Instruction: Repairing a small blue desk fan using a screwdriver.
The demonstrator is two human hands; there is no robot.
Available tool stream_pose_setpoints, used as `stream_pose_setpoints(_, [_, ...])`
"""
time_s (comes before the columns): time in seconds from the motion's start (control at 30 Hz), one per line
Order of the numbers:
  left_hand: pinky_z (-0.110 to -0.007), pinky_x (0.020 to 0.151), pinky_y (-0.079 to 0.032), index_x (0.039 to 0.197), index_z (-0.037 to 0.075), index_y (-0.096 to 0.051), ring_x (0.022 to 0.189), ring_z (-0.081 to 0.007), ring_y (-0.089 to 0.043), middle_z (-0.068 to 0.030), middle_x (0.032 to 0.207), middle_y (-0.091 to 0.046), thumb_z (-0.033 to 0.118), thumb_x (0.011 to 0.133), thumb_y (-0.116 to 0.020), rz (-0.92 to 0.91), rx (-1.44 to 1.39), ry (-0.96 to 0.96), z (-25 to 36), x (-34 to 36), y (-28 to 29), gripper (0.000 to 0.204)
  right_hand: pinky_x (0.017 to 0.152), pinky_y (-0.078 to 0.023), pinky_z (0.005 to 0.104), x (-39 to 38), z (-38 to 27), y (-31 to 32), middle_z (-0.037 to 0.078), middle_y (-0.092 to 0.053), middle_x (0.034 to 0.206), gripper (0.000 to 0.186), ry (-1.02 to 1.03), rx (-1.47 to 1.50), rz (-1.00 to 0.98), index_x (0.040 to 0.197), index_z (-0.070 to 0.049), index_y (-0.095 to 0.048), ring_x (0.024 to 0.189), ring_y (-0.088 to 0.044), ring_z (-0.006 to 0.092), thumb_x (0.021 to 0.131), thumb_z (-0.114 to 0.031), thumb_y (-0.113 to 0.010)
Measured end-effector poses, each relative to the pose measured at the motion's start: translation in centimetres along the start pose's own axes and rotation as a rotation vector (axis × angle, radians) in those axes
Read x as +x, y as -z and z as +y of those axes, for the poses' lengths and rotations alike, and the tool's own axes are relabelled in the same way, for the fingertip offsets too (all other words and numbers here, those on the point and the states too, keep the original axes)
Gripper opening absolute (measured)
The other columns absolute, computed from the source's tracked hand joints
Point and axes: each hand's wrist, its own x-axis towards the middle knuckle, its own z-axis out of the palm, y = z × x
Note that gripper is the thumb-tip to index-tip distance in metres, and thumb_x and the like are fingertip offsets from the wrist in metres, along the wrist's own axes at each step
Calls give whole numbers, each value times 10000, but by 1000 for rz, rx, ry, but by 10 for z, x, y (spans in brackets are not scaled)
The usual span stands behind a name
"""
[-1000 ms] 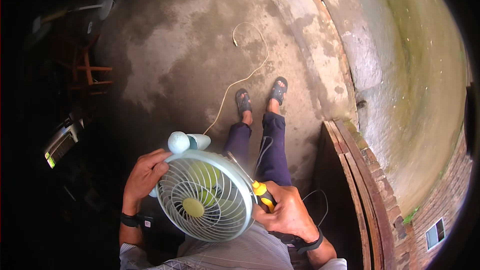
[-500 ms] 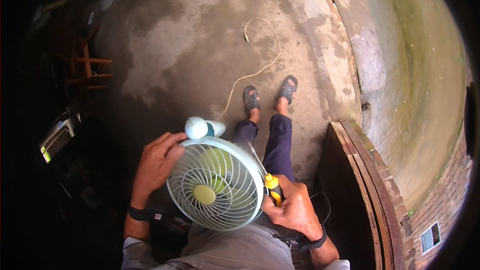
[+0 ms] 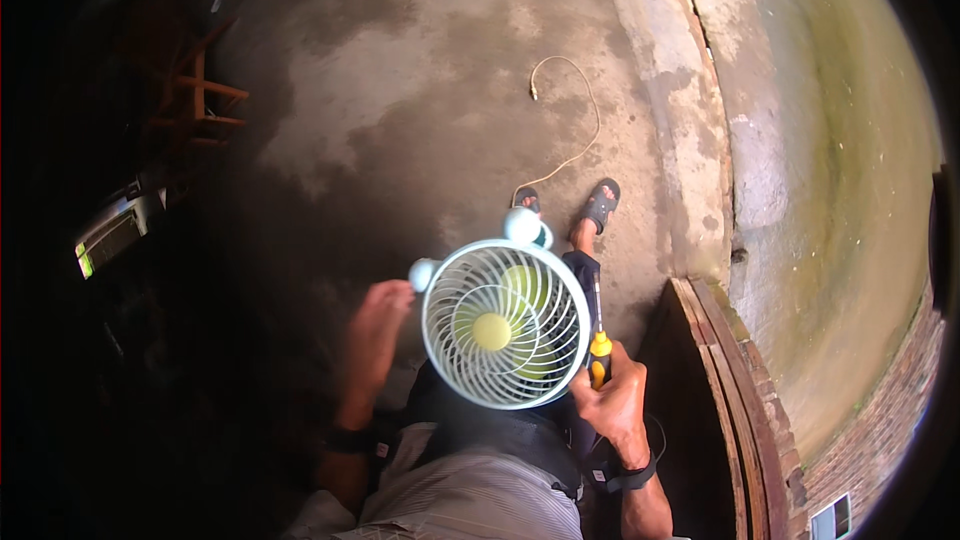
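A small round fan point(image 3: 491, 331) with a pale blue rim, white wire guard and green blades is held up in front of my body, its guard facing me. Two pale blue round knobs stick out of its rim, one at the top point(image 3: 521, 225) and one at the left point(image 3: 423, 275). My right hand point(image 3: 614, 395) grips a yellow-and-black screwdriver point(image 3: 600, 348), shaft pointing up, and presses against the fan's lower right rim. My left hand point(image 3: 381, 322) is smeared by motion beside the left knob; whether it touches the knob is unclear.
A cream cord point(image 3: 596, 130) runs from behind the fan across the concrete floor point(image 3: 400, 90) past my sandalled feet point(image 3: 600, 202). Wooden boards point(image 3: 725, 400) stand at my right. A wooden chair frame point(image 3: 200, 95) sits at the dark left side; a raised ledge point(image 3: 700, 140) lies right.
The fan has turned and shifted right, and a left knob now shows. My left hand has come off the upper rim. My right hand still holds the screwdriver. The view has shifted.
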Motion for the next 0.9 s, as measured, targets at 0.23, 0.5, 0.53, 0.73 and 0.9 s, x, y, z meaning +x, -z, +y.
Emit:
stream_pose_setpoints(0.23, [-320,1076,-447,1361,-27,-545,1240,-189,-589,-135,1327,-628,201,1053,-604,-128,-294,116,-52,45,-55,387,521,-452,281,17,37,-18,45,-565,594,176,17,-8,131,910,62,-621,552,-526,76,836,-78,-699])
stream_pose_setpoints(0.5, [-292,1031,-485,1352,-60,-572,1170,-155,-624,-128,1269,-673,185,1020,-678,-198,-344,48,-66,69,-68,425,555,-460,260,12,44,-29,41,-599,658,192,-11,42,225,959,61,-628,605,-537,65,846,-77,-701])
stream_pose_setpoints(0.53, [-281,1012,-496,1344,-59,-578,1143,-145,-635,-118,1247,-685,173,1021,-675,-225,-356,21,-61,70,-67,409,559,-462,260,11,39,-29,41,-598,656,190,-13,49,240,957,60,-628,606,-540,69,846,-76,-700])
stream_pose_setpoints(0.73, [-269,982,-507,1327,-57,-598,1087,-126,-649,-108,1212,-701,147,1033,-650,-232,-340,0,-51,54,-53,362,560,-459,255,-1,34,-20,41,-602,659,189,12,-8,209,967,54,-626,599,-548,73,851,-69,-711])
stream_pose_setpoints(0.9, [-268,1022,-486,1366,-77,-566,1141,-137,-633,-100,1224,-685,70,1037,-618,-174,-268,-97,-47,26,-57,364,573,-434,238,-11,44,-9,4,-604,709,212,85,37,207,1007,38,-632,638,-524,54,875,-92,-734])
